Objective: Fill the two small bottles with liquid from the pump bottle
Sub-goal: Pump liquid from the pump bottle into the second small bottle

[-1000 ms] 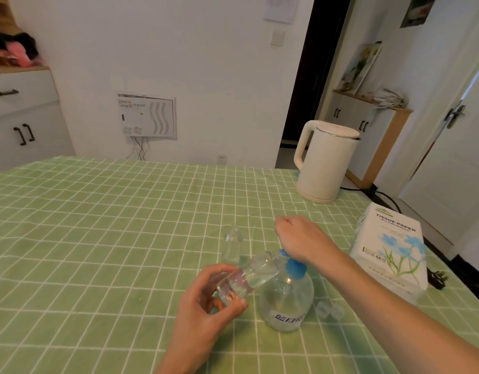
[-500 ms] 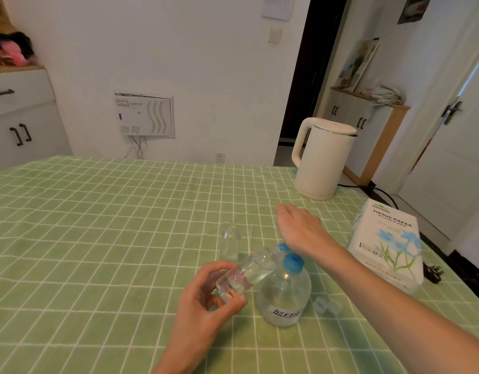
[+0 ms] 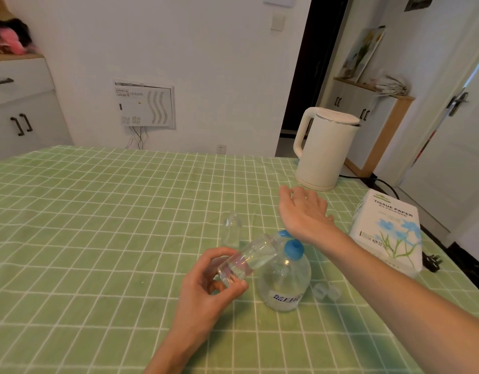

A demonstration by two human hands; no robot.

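A clear round pump bottle (image 3: 284, 282) with a blue pump head (image 3: 293, 248) stands on the green checked tablecloth (image 3: 98, 238). My left hand (image 3: 208, 290) grips a small clear bottle (image 3: 246, 259), tilted with its mouth at the blue spout. Its lower part holds some liquid. My right hand (image 3: 304, 211) hovers open above and beyond the pump head, fingers spread, touching nothing. A second small clear bottle (image 3: 232, 228) stands upright just behind. Two small clear caps (image 3: 326, 290) lie to the right of the pump bottle.
A white electric kettle (image 3: 323, 152) stands at the back right with its cord running off the table. A white tissue paper pack (image 3: 388, 230) lies at the right edge. White cabinets and a wall are beyond the table.
My right hand has lifted off the blue pump head and moved away toward the kettle, opening. The left hand keeps the small bottle tilted at the spout.
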